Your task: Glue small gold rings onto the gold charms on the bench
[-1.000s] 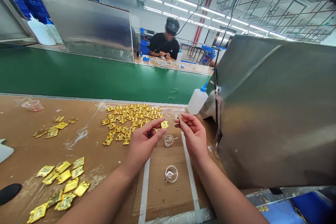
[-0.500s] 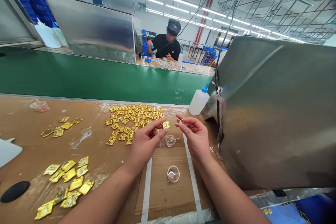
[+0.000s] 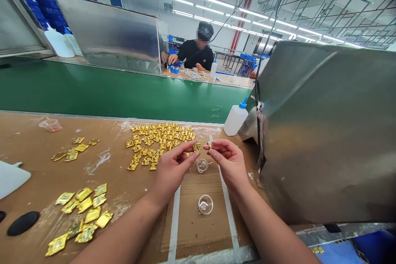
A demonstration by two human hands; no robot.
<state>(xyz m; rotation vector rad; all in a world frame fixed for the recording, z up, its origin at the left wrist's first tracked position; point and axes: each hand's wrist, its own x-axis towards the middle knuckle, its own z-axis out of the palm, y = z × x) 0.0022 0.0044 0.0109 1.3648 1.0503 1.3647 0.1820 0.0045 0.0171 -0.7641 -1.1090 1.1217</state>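
Note:
Between thumb and fingers, my left hand [image 3: 175, 169] pinches a small gold piece [image 3: 197, 147], roughly square. My right hand [image 3: 227, 161] is closed on another tiny gold piece [image 3: 209, 144], too small to make out fully, just right of the first with a slight gap. Below the fingertips stands a small clear cup [image 3: 202, 166] with a thin stick in it. Nearer to me is a second clear cup [image 3: 205, 205]. Many gold pieces [image 3: 163, 134] lie spread behind my left hand. Larger gold pieces [image 3: 84, 205] are grouped to the left of my left forearm.
A white squeeze bottle [image 3: 235, 119] with a blue cap stands beside a metal panel [image 3: 328, 132] on the right. Behind the table runs a green belt [image 3: 123, 95]. A co-worker [image 3: 198, 53] sits beyond it. A black oval object [image 3: 23, 223] lies at left.
My right hand has brought its small piece leftward, closer to the gold piece in my left hand. Across the belt, the co-worker's raised hand has come down to the table.

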